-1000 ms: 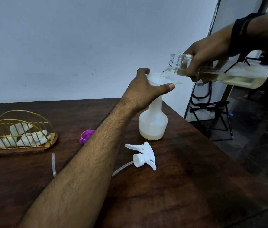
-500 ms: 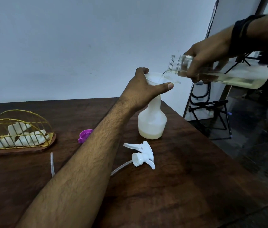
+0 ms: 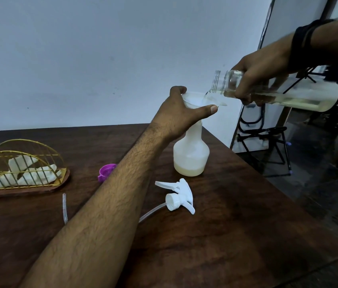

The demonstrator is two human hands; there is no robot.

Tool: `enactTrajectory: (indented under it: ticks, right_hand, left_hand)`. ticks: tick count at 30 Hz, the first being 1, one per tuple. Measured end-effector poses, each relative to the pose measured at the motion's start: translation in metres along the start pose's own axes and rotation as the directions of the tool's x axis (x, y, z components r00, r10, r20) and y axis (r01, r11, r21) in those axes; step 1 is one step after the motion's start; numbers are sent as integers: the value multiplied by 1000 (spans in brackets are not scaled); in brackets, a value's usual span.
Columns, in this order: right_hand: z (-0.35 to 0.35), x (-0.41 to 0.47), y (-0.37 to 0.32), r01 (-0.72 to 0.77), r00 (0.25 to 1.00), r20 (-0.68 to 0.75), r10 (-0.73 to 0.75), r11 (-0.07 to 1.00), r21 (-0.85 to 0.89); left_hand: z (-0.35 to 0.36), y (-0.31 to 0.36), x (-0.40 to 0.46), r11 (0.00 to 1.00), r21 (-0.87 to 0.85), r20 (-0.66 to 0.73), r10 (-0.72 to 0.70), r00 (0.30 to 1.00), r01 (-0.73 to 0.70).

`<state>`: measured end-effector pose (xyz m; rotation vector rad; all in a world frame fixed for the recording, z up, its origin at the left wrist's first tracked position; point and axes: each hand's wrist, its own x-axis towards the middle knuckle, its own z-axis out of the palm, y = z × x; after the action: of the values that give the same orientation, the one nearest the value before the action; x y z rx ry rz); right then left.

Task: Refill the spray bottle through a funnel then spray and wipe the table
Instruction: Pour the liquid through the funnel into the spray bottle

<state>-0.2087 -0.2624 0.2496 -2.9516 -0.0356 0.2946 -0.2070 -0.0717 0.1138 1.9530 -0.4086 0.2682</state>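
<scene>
The spray bottle [image 3: 191, 154] stands upright on the dark wooden table [image 3: 226, 235], near its far right edge, with a shallow layer of pale yellowish liquid in the base. A white funnel [image 3: 195, 100] is seated in the bottle neck. The funnel rim is gripped by the left hand [image 3: 181, 115] — thumb along the near side, fingers curled round the far side.

A clear refill bottle [image 3: 288, 94] is held almost horizontal by the right hand [image 3: 261, 77], whose fingers are wrapped round the bottle close to the neck. The open mouth is positioned just above the funnel, and a thin stream of liquid is seen passing into it. Yellowish liquid lies along the lower side of the refill bottle.

The detached trigger sprayer head [image 3: 178, 196] lies on the table in front of the spray bottle, its dip tube [image 3: 152, 213] trailing toward the left forearm. A purple cap [image 3: 105, 171] is partly hidden behind that forearm. A gold wire holder [image 3: 22, 169] containing white cloths [image 3: 31, 173] is located at the left — well apart from the spray bottle.
</scene>
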Motion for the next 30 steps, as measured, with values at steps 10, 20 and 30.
enactTrajectory:
  ticks: [10, 20, 30]
  right_hand:
    - [2, 4, 0, -2, 1000, 1, 2, 1000, -14]
    - [0, 6, -1, -13, 1000, -8, 13, 999, -46]
    - [0, 6, 2, -27, 1000, -3, 27, 998, -49]
  left_hand:
    - [0, -4, 3, 1000, -21, 0, 4, 1000, -4]
    - [0, -4, 6, 999, -46, -4, 13, 1000, -13]
    - [0, -6, 7, 999, -50, 0, 12, 1000, -12]
